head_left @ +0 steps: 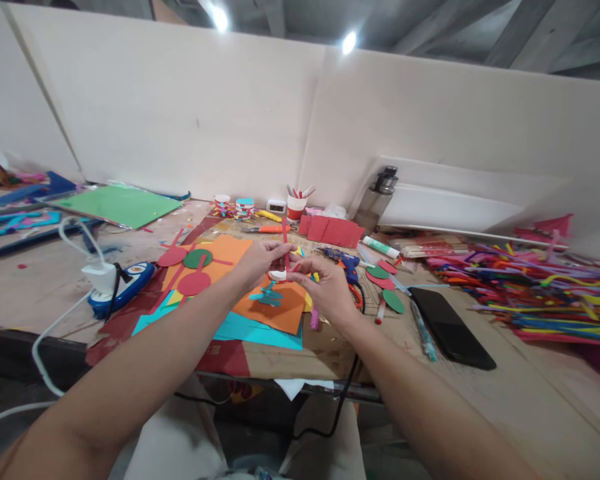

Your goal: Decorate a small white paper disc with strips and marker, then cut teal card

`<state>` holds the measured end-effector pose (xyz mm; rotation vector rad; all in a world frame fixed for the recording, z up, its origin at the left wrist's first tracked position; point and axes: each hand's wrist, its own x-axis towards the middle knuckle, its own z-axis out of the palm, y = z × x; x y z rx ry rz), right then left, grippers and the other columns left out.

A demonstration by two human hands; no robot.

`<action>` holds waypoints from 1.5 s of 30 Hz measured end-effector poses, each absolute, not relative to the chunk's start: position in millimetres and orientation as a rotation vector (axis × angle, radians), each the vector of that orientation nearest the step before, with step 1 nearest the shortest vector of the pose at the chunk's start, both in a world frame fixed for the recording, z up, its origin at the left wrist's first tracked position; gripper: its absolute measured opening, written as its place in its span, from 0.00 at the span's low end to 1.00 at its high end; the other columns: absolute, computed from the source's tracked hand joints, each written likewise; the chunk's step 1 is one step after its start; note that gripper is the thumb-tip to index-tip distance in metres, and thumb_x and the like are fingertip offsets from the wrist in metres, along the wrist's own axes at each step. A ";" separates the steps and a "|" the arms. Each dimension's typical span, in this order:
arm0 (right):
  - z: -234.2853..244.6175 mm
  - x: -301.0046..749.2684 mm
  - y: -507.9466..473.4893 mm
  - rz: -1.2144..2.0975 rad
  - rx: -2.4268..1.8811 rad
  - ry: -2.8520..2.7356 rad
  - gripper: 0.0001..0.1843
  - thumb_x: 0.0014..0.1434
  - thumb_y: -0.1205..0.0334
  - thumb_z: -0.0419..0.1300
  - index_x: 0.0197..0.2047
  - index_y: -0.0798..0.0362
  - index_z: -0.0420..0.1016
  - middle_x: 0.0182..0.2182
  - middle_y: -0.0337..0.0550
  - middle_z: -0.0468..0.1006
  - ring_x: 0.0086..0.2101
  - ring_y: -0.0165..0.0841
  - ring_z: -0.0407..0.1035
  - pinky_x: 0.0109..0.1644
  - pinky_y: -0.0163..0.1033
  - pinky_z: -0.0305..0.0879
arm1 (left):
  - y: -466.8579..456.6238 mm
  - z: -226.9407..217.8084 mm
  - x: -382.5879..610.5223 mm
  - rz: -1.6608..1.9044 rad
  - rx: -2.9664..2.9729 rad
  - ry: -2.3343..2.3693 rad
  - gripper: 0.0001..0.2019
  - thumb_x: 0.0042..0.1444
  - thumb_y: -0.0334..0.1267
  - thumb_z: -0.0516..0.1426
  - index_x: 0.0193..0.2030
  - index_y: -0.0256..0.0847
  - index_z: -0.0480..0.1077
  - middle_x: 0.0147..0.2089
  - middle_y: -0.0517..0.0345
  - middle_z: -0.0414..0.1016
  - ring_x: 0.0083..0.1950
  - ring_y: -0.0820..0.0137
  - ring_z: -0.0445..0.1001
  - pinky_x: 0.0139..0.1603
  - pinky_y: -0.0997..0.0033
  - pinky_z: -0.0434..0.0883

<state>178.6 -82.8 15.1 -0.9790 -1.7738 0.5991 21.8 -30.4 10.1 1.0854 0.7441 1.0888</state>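
Note:
Over the orange paper (275, 308), my left hand (261, 261) and my right hand (327, 287) meet with their fingertips pinched together. A narrow red paper strip (285, 230) stands upright between them. Just beneath the fingers is a small white round piece (277, 275), partly covered, so its full shape is hidden. Cut turquoise paper pieces (267, 295) lie below it. To the left are red paper discs with strips (195, 283) and a green disc (198, 259).
A blue glue gun (347, 265) lies right of my hands, its cable running off the table edge. Further right are a black phone (450, 327) and a pile of pipe cleaners (530, 287). A blue power strip (123, 288) sits left; decorated cups (245, 208) stand behind.

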 end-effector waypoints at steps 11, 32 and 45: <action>14.1 188.8 -65.7 0.835 -1.091 -1.462 0.17 0.43 0.51 0.70 0.23 0.53 0.69 0.22 0.35 0.69 0.24 0.27 0.61 0.27 0.34 0.57 | -46.8 12.0 31.4 0.838 1.568 0.798 0.08 0.51 0.37 0.59 0.25 0.35 0.74 0.24 0.57 0.75 0.25 0.75 0.71 0.30 0.76 0.66; 22.1 188.9 -67.1 0.961 -1.052 -1.220 0.26 0.40 0.56 0.71 0.40 0.51 0.66 0.25 0.32 0.73 0.26 0.27 0.68 0.30 0.33 0.63 | -50.2 11.9 33.0 0.892 1.459 0.704 0.16 0.49 0.49 0.63 0.28 0.34 0.74 0.26 0.54 0.77 0.28 0.73 0.72 0.33 0.74 0.66; 21.3 190.5 -66.9 0.920 -1.063 -1.268 0.14 0.44 0.53 0.68 0.28 0.54 0.73 0.26 0.36 0.73 0.27 0.26 0.63 0.32 0.34 0.61 | -56.2 18.7 34.9 0.981 1.602 0.844 0.14 0.52 0.46 0.61 0.26 0.35 0.73 0.24 0.55 0.76 0.24 0.75 0.69 0.28 0.76 0.65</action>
